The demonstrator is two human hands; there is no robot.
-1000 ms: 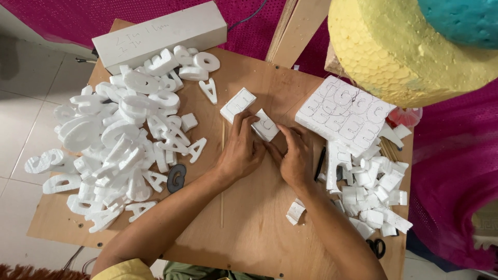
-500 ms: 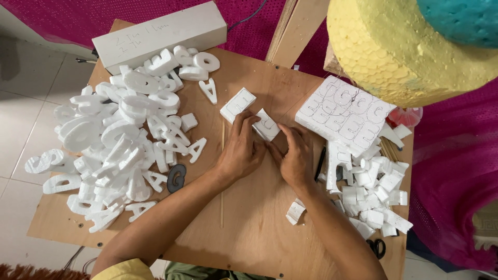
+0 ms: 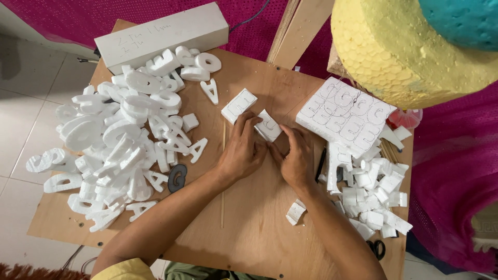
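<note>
A small white foam block [image 3: 270,125] with a letter outline drawn on it lies tilted on the wooden board [image 3: 259,223]. My left hand [image 3: 241,151] and my right hand [image 3: 295,158] both grip this block, fingers pressed on its near edges. A second foam block [image 3: 238,105] with drawn outlines lies just left of it, untouched. A thin wooden stick [image 3: 223,176] runs along the board under my left wrist.
A big heap of white foam letters [image 3: 124,140] covers the board's left half, with one dark grey letter [image 3: 177,178] beside it. A marked foam sheet [image 3: 345,115], foam scraps [image 3: 371,181], a long white foam block [image 3: 161,33], scissors [image 3: 377,248] and a yellow foam shape [image 3: 410,46] lie around.
</note>
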